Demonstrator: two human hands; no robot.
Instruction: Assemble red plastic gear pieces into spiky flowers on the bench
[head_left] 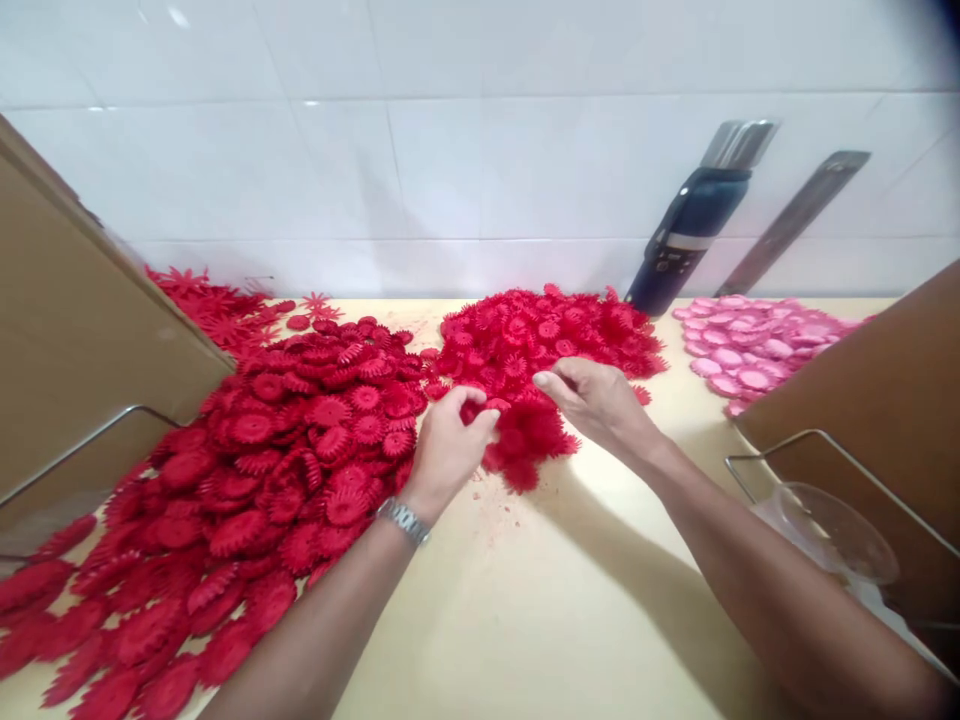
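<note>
My left hand (450, 445), with a metal watch (405, 521) on its wrist, hovers beside the large heap of red scalloped discs (330, 440). Its fingers curl toward the thumb, and red shows in the gap; whether that is a held piece or the heap behind cannot be made out. To the right, my right hand (596, 397) is closed, thumb against the bent fingers, in front of the pile of red fringed flower pieces (547, 328). Anything in its pinch is too small to tell. Below and between both hands lies a blurred clump of red fringed pieces (525, 440).
Cardboard panels (82, 260) flank the yellowish table (480, 620). Red star-shaped cutouts (217, 310) lie back left, pink discs (757, 345) back right. A dark blue bottle (694, 230) and a metal strip (795, 220) stand by the tiled wall. A clear plastic cup (832, 530) sits right.
</note>
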